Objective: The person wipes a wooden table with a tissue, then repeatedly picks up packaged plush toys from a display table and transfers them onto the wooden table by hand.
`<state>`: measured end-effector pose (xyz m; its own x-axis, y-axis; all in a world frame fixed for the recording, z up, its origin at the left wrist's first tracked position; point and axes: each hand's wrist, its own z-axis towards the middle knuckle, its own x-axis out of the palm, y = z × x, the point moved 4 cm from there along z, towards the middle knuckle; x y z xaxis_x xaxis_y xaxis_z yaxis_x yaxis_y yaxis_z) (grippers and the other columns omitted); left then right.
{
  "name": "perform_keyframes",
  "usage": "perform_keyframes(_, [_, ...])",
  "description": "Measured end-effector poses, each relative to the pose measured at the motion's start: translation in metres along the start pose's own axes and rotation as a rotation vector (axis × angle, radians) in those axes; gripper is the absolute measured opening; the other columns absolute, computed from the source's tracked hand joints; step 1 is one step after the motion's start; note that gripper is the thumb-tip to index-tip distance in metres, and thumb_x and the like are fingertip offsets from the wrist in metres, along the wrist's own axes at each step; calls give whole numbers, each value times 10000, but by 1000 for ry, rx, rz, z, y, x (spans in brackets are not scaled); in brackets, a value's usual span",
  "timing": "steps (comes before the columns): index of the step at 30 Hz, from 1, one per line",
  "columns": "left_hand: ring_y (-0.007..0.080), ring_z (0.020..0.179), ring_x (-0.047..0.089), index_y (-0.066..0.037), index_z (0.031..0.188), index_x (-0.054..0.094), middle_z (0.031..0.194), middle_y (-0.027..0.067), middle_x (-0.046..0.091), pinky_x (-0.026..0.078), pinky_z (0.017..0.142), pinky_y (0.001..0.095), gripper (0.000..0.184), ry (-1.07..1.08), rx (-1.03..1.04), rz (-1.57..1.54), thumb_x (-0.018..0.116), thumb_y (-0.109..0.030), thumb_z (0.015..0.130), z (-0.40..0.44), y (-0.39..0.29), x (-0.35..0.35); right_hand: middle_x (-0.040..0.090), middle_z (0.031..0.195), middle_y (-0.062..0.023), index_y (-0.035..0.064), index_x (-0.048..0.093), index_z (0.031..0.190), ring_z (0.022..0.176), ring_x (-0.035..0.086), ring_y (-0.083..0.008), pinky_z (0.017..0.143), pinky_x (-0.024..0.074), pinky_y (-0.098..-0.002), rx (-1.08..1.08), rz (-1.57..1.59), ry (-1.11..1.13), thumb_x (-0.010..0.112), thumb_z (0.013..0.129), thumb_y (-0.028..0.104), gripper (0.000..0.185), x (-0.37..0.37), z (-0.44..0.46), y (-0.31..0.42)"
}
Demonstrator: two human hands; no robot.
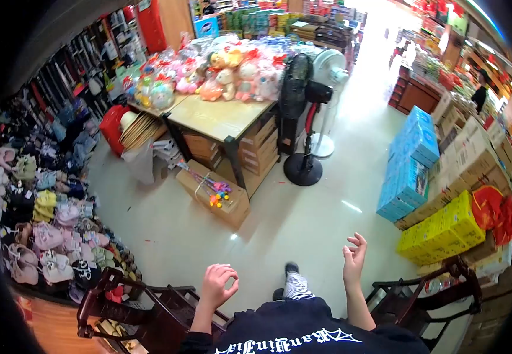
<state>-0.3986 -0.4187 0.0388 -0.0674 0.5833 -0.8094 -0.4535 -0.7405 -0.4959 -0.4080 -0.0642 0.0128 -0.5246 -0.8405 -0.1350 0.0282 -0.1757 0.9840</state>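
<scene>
From my remote feed I see the wearer's L hand (216, 287) at lower centre-left, empty, fingers curled twd the thumb w/ a small gap btwn. R hand (355, 259), lower centre-right, is also empty, raised, fingers loosely bent. The two are well apart & neither touches anything I can make out. Nearest to the L hand is a dark wooden armchair (170, 312), lower left; nearest to the R hand, a second armchair (406, 305), lower right. Btwn them I've got the wearer's black top (285, 327) w/ white lettering, then b&w patterned trousers (297, 287) over the pale tiled floor (303, 218). Centre of frame: a cardboard box (237, 213) w/ colourful sticks (216, 190) on top, just beside a table (223, 115) piled w/ bagged plush toys (247, 79). A black pedestal fan (296, 85) & a white fan (330, 66) stand at its right end, upper centre. Shoes (49, 236) fill the L edge; on the R side I see stacked blue cartons (409, 171) & yellow cartons (442, 230), w/ red cloth (492, 212) by the latter.
</scene>
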Motion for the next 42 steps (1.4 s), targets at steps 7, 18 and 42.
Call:
perform_keyframes(7, [214,895,549,-96,734,558,820,32,583,391,825,364,104,-196,-125,71,629,-93,658,67,70,-23,473,1061,-84,58,365,1215,787,468,-124,687,400,-251,64,68,142,539,794,85,457,94,74,-11])
perform_keyframes(18, [242,813,553,-66,750,540,812,60,587,398,768,349,91,-423,-363,151,602,-67,683,171,161,-81,489,1040,-97,39,353,1214,822,487,-142,735,408,-273,135,164,302,518,798,111,453,263,214,1])
perform_keyframes(42, [209,763,571,-91,733,598,760,21,608,413,741,337,85,-258,-196,89,625,-161,693,365,346,-112,497,1039,-120,51,359,1222,816,511,-152,707,424,-269,157,-43,330,545,787,102,475,448,334,-8])
